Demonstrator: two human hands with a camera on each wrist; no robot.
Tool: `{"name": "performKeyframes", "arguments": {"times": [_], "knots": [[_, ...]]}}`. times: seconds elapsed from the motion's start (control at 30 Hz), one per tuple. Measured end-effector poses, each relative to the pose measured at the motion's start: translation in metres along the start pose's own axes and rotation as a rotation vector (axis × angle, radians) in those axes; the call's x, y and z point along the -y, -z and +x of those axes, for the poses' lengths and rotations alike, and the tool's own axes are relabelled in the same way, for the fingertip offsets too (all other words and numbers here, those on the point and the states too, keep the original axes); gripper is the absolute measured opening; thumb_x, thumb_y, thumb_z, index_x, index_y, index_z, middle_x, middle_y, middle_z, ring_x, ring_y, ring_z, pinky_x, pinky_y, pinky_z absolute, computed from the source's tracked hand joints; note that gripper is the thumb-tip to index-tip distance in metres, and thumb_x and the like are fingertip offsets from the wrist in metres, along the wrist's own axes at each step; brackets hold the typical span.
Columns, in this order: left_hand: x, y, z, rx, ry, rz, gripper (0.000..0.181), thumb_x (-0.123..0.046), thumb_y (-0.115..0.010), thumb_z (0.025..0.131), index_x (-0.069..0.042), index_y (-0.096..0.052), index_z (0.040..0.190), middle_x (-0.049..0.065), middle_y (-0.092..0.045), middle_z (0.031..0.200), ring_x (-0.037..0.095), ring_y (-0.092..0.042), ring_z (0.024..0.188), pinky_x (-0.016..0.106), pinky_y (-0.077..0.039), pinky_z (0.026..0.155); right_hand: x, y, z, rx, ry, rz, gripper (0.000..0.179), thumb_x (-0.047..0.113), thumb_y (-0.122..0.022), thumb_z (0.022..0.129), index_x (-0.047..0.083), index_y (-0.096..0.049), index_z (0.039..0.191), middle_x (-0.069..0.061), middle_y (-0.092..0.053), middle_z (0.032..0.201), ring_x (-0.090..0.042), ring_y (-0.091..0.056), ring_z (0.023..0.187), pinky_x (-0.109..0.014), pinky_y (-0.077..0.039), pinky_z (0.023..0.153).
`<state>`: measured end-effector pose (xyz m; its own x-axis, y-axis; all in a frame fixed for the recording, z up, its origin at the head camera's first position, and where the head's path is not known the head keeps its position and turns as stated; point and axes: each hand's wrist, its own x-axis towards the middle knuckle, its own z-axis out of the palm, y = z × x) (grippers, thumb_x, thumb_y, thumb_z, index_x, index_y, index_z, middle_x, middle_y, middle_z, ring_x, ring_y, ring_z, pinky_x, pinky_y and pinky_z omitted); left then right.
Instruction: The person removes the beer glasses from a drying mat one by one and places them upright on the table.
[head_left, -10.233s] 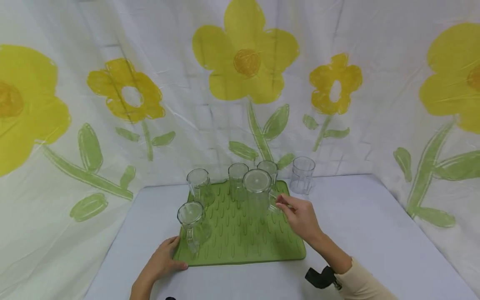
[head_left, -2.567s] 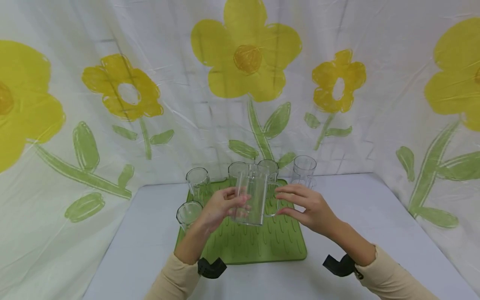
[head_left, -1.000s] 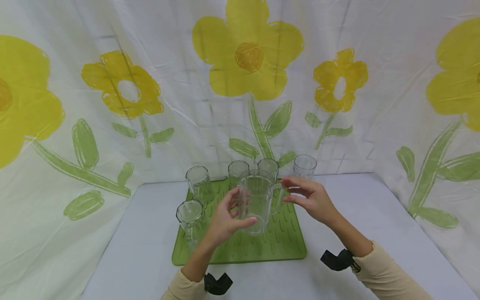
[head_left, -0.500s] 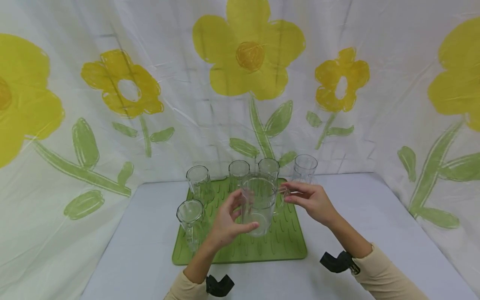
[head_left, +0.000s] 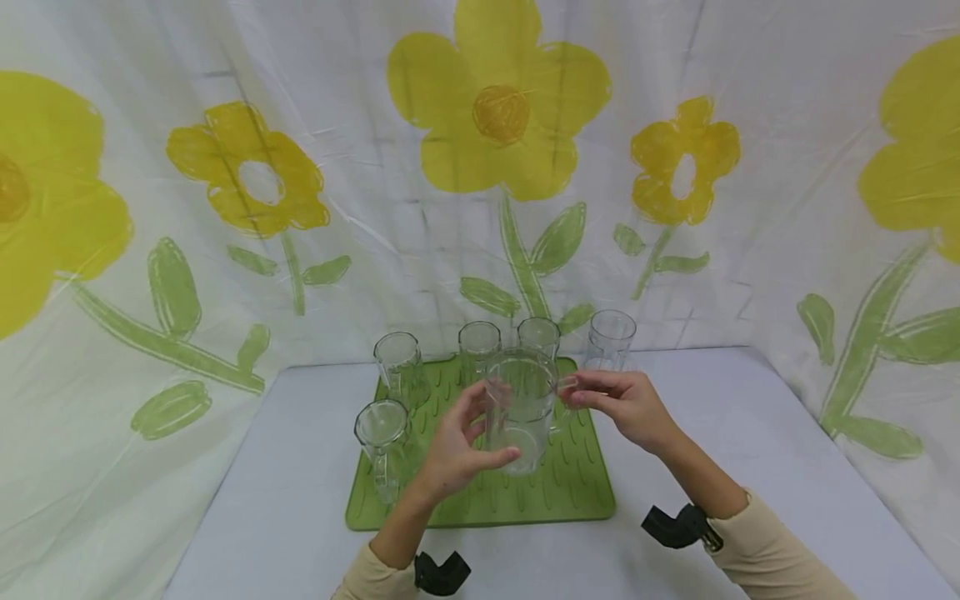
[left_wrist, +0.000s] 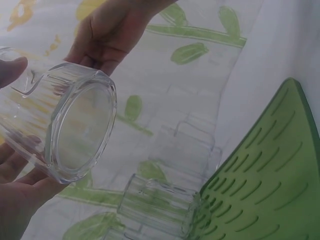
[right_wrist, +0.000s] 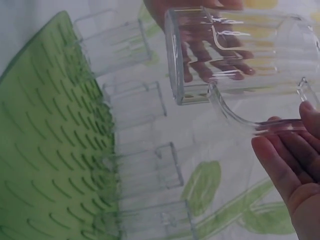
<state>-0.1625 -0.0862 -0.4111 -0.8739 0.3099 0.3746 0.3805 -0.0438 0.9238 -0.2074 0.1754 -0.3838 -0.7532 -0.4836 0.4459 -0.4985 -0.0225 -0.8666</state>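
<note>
A clear glass mug is held above the green ribbed mat, mouth up and base toward the mat. My left hand grips its body from the left, thumb on the near side and fingers behind the glass. On the right, my right hand pinches the mug's handle between thumb and fingers. The thick base shows in the left wrist view. Several other glass mugs stand around it: a front left mug, a back left mug and two back mugs.
Off the mat at the back right, another clear glass mug stands on the white table. A white cloth with yellow flowers hangs right behind the table. A black wrist device sits by each sleeve.
Earlier my left hand rested at the mat's left edge; it now holds the mug's body. The mug has tipped upright, and my right fingers have closed from spread onto its handle.
</note>
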Motion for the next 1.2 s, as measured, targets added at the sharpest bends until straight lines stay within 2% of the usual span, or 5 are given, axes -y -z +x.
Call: {"name": "performKeyframes", "arguments": {"times": [0.17, 0.4, 0.67, 1.0, 1.2], "knots": [[-0.001, -0.002, 0.002, 0.001, -0.011, -0.006, 0.084, 0.003, -0.079, 0.072, 0.005, -0.035, 0.144, 0.026, -0.046, 0.142, 0.041, -0.051, 0.126, 0.029, -0.052, 0.101, 0.001, 0.001, -0.002, -0.011, 0.020, -0.008, 0.032, -0.004, -0.058, 0.093, -0.027, -0.055, 0.115, 0.018, -0.073, 0.103, -0.001, -0.071, 0.093, -0.021, -0.060, 0.077], [-0.004, -0.003, 0.003, 0.025, -0.018, -0.023, 0.081, 0.003, -0.078, 0.074, 0.003, -0.036, 0.143, 0.029, -0.045, 0.142, 0.024, -0.055, 0.124, 0.034, -0.053, 0.101, 0.004, 0.003, -0.004, -0.021, 0.039, -0.013, 0.031, -0.007, -0.057, 0.093, -0.028, -0.053, 0.115, 0.018, -0.073, 0.103, -0.001, -0.071, 0.091, -0.021, -0.060, 0.074], [-0.003, -0.004, 0.003, 0.038, -0.044, -0.029, 0.080, 0.002, -0.078, 0.076, 0.002, -0.036, 0.144, 0.025, -0.047, 0.142, 0.042, -0.049, 0.127, 0.028, -0.052, 0.101, 0.010, 0.005, -0.004, -0.013, 0.035, 0.005, 0.031, -0.006, -0.057, 0.093, -0.028, -0.053, 0.114, 0.016, -0.073, 0.103, -0.002, -0.071, 0.093, -0.022, -0.061, 0.076], [-0.003, -0.005, 0.002, 0.053, -0.061, 0.021, 0.082, -0.001, -0.078, 0.077, 0.002, -0.032, 0.146, 0.021, -0.045, 0.145, 0.021, -0.051, 0.129, 0.024, -0.048, 0.105, 0.014, 0.007, -0.003, -0.019, 0.042, -0.011, 0.029, -0.006, -0.058, 0.093, -0.026, -0.056, 0.114, 0.016, -0.073, 0.105, -0.001, -0.071, 0.093, -0.022, -0.060, 0.076], [-0.007, -0.005, 0.002, 0.060, -0.073, 0.050, 0.081, -0.003, -0.078, 0.079, -0.005, -0.034, 0.147, 0.023, -0.043, 0.147, 0.035, -0.046, 0.134, 0.031, -0.047, 0.108, 0.015, 0.009, -0.002, -0.017, 0.040, -0.036, 0.029, -0.006, -0.058, 0.092, -0.025, -0.057, 0.114, 0.018, -0.072, 0.104, 0.000, -0.071, 0.093, -0.021, -0.060, 0.077]]}}
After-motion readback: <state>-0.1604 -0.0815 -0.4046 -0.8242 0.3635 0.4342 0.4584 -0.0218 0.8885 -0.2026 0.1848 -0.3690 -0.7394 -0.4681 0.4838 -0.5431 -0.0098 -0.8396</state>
